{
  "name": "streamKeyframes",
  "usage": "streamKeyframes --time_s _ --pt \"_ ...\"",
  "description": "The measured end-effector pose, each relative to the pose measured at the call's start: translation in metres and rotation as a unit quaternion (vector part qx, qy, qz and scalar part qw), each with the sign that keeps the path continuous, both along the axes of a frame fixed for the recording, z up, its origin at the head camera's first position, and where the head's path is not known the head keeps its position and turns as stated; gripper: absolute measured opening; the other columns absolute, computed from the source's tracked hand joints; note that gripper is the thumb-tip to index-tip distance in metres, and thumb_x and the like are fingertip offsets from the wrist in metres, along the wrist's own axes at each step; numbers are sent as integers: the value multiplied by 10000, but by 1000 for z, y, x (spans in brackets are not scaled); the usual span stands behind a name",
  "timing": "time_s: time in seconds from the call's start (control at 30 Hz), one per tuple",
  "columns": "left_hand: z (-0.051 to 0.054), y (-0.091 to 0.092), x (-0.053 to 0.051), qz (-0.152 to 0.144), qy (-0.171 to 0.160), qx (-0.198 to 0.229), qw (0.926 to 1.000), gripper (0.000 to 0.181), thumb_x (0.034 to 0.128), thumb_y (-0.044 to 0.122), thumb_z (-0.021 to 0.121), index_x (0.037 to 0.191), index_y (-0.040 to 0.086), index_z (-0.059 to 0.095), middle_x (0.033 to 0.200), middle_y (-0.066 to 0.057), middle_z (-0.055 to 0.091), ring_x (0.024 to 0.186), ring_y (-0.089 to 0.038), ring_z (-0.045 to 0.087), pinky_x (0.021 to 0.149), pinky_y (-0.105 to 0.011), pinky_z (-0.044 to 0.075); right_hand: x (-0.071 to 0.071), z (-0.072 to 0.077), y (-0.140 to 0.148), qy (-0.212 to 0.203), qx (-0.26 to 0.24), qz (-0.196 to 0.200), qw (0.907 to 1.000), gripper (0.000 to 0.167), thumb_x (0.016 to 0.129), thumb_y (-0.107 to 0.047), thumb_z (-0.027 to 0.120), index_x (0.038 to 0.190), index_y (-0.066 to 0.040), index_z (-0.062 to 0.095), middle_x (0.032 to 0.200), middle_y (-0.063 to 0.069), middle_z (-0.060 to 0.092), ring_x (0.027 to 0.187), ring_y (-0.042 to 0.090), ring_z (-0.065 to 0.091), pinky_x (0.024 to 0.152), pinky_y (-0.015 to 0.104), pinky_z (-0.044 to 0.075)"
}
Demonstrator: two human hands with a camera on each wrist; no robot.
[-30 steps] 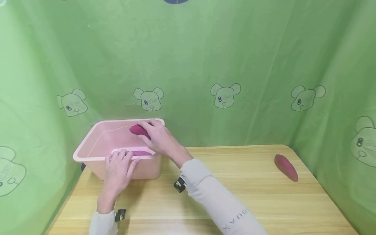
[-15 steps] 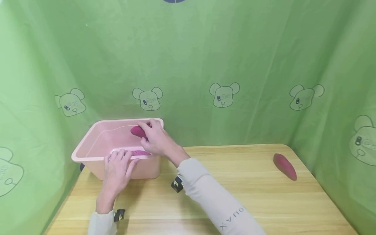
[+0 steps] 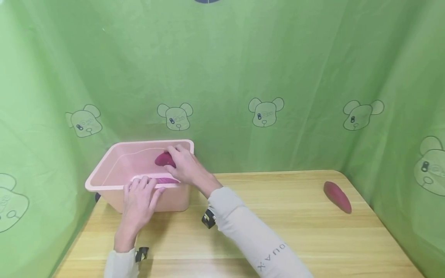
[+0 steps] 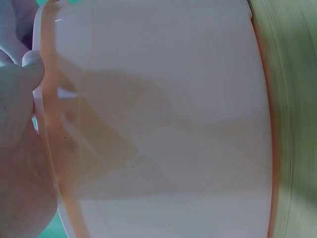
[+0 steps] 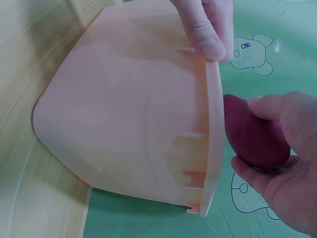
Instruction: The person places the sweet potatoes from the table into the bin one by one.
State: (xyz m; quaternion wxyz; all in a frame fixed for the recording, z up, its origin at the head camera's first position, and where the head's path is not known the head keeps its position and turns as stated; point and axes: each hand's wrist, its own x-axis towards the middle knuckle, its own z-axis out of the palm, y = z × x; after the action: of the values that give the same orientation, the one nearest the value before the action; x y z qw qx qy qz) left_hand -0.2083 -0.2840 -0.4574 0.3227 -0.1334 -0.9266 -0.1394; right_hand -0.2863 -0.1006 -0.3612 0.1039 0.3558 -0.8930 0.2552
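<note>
A pink bin [image 3: 160, 200] stands at the table's left. The left hand [image 3: 139, 202] grips its near rim, fingers over the edge, thumb outside; the left wrist view shows this hand [image 4: 22, 114] at the rim. Over the bin's right part, the right hand [image 3: 187, 166] holds a dark red sweet potato [image 3: 164, 159]. In the right wrist view the sweet potato [image 5: 257, 136] sits between thumb and fingers of the right hand [image 5: 292, 148], beside the rim [image 5: 214, 129]. Behind the near rim a purple-pink thing [image 3: 167, 180] shows inside the bin, partly hidden.
Another red sweet potato [image 3: 337, 197] lies at the right of the wooden table [image 3: 271, 216]. A green curtain [image 3: 222, 69] with bear-head prints hangs behind and along both sides.
The right hand has moved slightly down and the sweet potato in it sits a little lower over the bin. The left hand has stayed on the rim.
</note>
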Motion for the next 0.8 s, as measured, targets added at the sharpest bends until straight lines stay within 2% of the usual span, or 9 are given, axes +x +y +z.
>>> streamKeyframes --time_s 0.47,0.67,0.8 --pt "1 0 -1 -52 73 55 9999 216 995 325 658 976 117 605 932 -80 546 965 -357 487 927 -563 309 0 -3 -1 -164 216 -23 9996 509 982 -250 718 1438 -101 548 1344 135 573 1101 225 641 893 279 550" --pt "2 0 0 -66 78 16 9999 224 993 332 657 964 117 602 937 -84 554 952 -353 493 936 -565 312 1 -4 -3 -228 226 11 9995 500 974 -232 728 1427 -102 561 1286 114 597 1073 204 639 883 262 547" --pt "2 0 1 -37 60 44 10000 221 992 323 659 956 114 598 952 -93 566 965 -361 499 953 -575 308 2 -5 -5 -104 291 122 9994 452 969 -198 732 1383 -88 587 1222 95 632 1050 187 632 856 227 537"
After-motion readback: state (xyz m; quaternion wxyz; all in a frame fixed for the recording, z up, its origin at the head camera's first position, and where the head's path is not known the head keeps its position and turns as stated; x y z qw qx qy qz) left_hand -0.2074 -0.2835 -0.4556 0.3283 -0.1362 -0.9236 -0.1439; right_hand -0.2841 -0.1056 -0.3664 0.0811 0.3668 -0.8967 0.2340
